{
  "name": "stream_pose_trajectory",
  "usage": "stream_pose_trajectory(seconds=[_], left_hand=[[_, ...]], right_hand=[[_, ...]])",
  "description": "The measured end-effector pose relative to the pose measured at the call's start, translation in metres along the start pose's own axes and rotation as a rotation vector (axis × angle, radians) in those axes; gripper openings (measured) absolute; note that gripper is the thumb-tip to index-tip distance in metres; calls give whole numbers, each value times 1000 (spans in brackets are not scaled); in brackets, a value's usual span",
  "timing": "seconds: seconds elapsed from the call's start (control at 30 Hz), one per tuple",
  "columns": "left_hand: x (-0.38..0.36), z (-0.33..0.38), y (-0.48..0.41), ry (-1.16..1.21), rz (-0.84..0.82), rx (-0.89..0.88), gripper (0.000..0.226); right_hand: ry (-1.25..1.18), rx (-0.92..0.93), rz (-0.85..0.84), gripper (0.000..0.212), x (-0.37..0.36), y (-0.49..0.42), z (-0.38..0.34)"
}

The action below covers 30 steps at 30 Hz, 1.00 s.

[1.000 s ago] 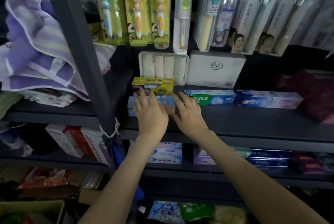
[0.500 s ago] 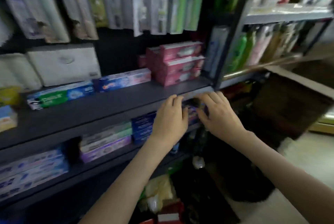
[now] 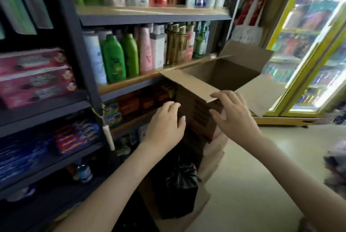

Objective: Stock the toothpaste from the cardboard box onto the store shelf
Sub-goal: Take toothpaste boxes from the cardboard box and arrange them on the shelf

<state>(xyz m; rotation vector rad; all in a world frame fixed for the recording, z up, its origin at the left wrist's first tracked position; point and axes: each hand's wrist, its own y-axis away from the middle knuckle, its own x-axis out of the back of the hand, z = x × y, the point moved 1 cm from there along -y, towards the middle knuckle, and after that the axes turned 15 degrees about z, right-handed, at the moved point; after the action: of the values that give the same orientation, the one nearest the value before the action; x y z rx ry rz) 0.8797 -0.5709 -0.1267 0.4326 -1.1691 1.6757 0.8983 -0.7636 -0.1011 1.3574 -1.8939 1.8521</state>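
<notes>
An open brown cardboard box (image 3: 224,76) stands to the right of the dark shelf unit, its flaps spread and its inside in shadow. My left hand (image 3: 164,125) hovers in front of the box's near side, fingers relaxed and empty. My right hand (image 3: 234,113) reaches toward the box's near flap, fingers loosely spread, holding nothing. Pink toothpaste boxes (image 3: 35,76) are stacked on the shelf (image 3: 43,106) at the left. Blue and red toothpaste boxes (image 3: 74,134) lie one shelf lower.
Shampoo and lotion bottles (image 3: 131,55) fill the shelf behind the box. A black plastic bag (image 3: 179,190) sits on the floor below the box. A yellow-framed glass-door fridge (image 3: 309,54) stands at the right, with pale floor (image 3: 252,185) in front of it.
The view has swung right from the toothpaste shelf to the cardboard box. Both hands left the shelf, where they touched a toothpaste box, and now reach empty toward the box.
</notes>
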Motion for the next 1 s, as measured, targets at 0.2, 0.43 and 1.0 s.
stream_pose_trajectory(seconds=[0.2,0.43,1.0], left_hand=[[-64,44,-85,-215,-28,-138,55],[-161,83,-194,-254,-276,-103,69],[-327,98,-304,-397,-527,109,124]], right_hand=[[1,-8,-33,41,-29,-31,101],[88,53,-92,43,-46,-101,236],[-180,383,-367,55,-156,-219,460]])
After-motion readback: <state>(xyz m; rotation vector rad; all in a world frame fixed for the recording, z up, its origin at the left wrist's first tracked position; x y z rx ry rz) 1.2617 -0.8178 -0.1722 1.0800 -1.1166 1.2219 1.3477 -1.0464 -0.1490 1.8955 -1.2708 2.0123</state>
